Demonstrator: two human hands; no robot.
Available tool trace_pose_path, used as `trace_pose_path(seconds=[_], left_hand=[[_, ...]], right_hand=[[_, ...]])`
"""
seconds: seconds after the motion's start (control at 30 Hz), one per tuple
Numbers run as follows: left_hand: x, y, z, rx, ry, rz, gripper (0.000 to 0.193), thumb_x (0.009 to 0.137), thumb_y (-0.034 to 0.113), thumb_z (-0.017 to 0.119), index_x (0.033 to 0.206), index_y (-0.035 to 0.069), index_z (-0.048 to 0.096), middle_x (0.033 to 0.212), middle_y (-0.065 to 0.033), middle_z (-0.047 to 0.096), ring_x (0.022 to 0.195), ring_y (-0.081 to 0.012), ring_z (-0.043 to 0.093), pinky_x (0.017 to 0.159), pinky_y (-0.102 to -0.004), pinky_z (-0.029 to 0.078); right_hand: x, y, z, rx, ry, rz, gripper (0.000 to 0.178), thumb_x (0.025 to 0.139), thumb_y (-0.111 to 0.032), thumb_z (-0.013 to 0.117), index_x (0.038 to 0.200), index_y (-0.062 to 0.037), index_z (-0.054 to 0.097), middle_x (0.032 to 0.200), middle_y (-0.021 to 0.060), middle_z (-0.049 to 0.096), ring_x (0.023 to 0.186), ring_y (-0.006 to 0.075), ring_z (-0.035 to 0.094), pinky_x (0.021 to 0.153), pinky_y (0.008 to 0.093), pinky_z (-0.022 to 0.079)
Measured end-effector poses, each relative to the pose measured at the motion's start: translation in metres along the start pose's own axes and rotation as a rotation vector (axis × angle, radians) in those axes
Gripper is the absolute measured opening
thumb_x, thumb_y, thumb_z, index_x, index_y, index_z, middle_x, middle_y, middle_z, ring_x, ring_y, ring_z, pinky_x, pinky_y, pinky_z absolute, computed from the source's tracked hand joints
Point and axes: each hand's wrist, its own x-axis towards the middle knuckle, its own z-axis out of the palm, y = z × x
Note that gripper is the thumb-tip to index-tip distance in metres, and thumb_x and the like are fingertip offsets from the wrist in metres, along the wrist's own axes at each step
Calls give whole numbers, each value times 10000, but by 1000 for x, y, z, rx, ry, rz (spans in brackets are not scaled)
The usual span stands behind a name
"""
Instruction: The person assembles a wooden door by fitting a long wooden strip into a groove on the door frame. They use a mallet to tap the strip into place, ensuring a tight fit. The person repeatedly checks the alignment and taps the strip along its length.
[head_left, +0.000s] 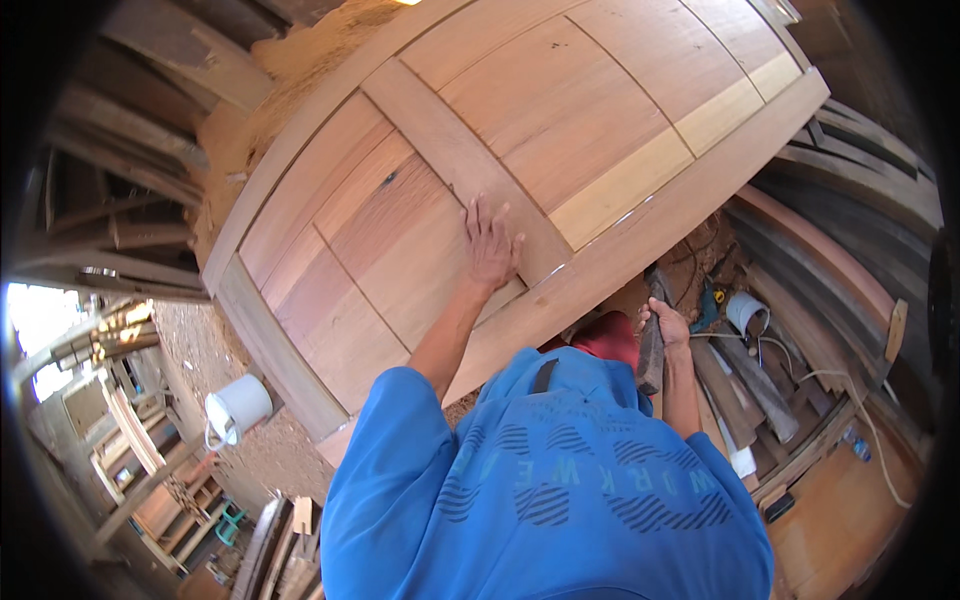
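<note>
While the left hand is resting unclenched, fingers spread, on the wooden panel beneath it, the right hand is grasping a dark bar beside the panel's near edge.

Worn on the head, left of a side-by-side pair. Looks steeply down and forward, close over the blue shirt, toward the wooden panel farther off. Takes in a wide fisheye sweep, curving the panel's straight edges.
</note>
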Motion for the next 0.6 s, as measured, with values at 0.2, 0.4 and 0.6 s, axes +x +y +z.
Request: trace_pose_path(seconds=[0.2, 0.4, 0.6], left_hand=[[-192, 55, -45, 175, -182, -327, 842, 853, 473, 617, 1479, 11, 295, 1559, -307, 152, 1438, -473, 147, 1160, -603, 56], [-258, 67, -47, 264, -126, -372, 1001, 776, 651, 609, 1535, 101, 258, 1587, -264, 145, 1476, -444, 83, 1172, -590, 2], [-246, 73, -52, 261, -182, -478, 1017, 695, 504, 762, 1528, 173, 283, 1592, -232, 144, 1480, -408, 93, 1179, -581, 61]], right_hand=[[20, 26, -28, -121, -102, 265, 209, 937, -223, 576, 830, -46, 546, 708, 58, 573, 593, 185, 567, 539, 335, 523], [27, 46, -41, -374, -184, 368, 277, 951, -274, 539, 812, -34, 529, 711, 77, 538, 612, 193, 551, 553, 317, 507], [55, 47, -67, -553, -213, 395, 323, 944, -333, 523, 778, -56, 535, 715, 80, 535, 595, 215, 554, 552, 357, 495]])
